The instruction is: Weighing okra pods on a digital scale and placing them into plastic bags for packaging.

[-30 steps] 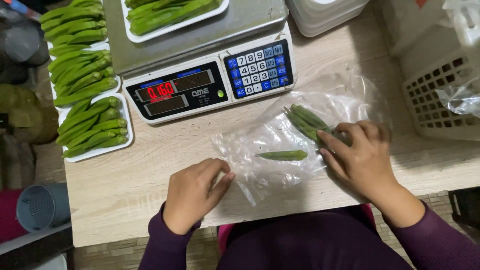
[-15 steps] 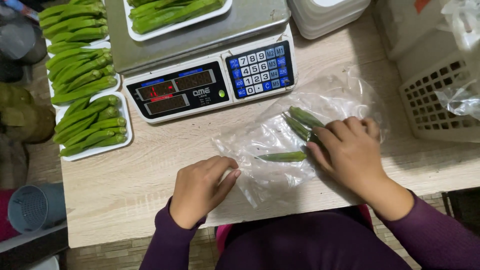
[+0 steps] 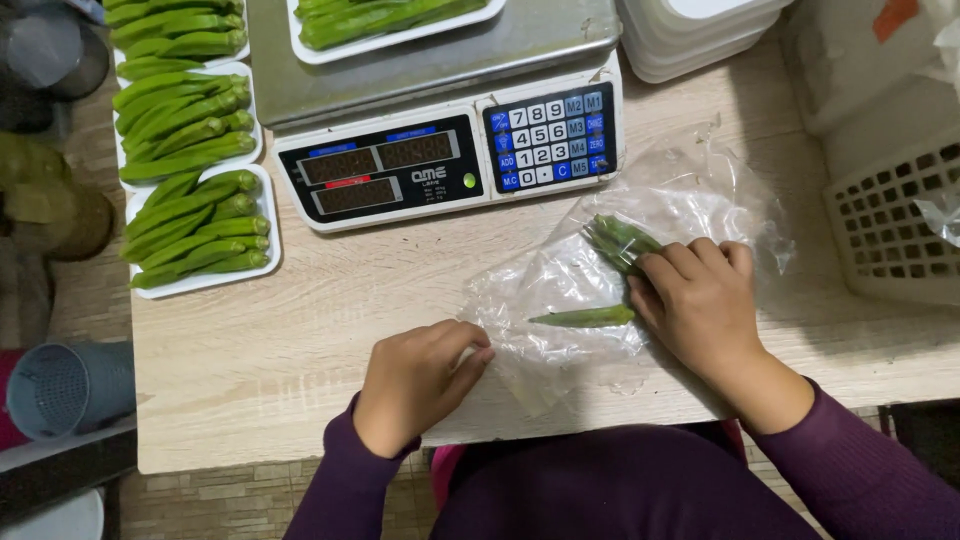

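Left hand (image 3: 415, 385) palm down at the near edge of the wooden table (image 3: 300, 330), fingers (image 3: 470, 358) curled loosely, tips pinching the near-left corner of a clear plastic bag (image 3: 560, 290). Bag spread flat, running from those fingertips away and to the right, under the right hand (image 3: 700, 300). Right hand pressed down on the bag, fingers (image 3: 665, 270) bent and close together, tips resting on a small bunch of green okra pods (image 3: 618, 240); whether pinching the pods or only pressing them, cannot tell. Bunch just beyond the right fingertips, angled up and to the left, touching them. One single okra pod (image 3: 585, 318) lying loose on the bag, just left of the right thumb, pointing toward the left hand, well short of the left fingertips.

Beyond both hands, a digital scale (image 3: 440, 160) with blue keypad, a white tray of okra (image 3: 390, 20) on its steel platform. Far left of the left fingers, two more white trays filled with okra (image 3: 195, 230). Right of the right hand, a white slotted basket (image 3: 890, 230). Stack of white trays (image 3: 700, 30) at the far side. Grey perforated cup (image 3: 65, 390) lower left, off the table.
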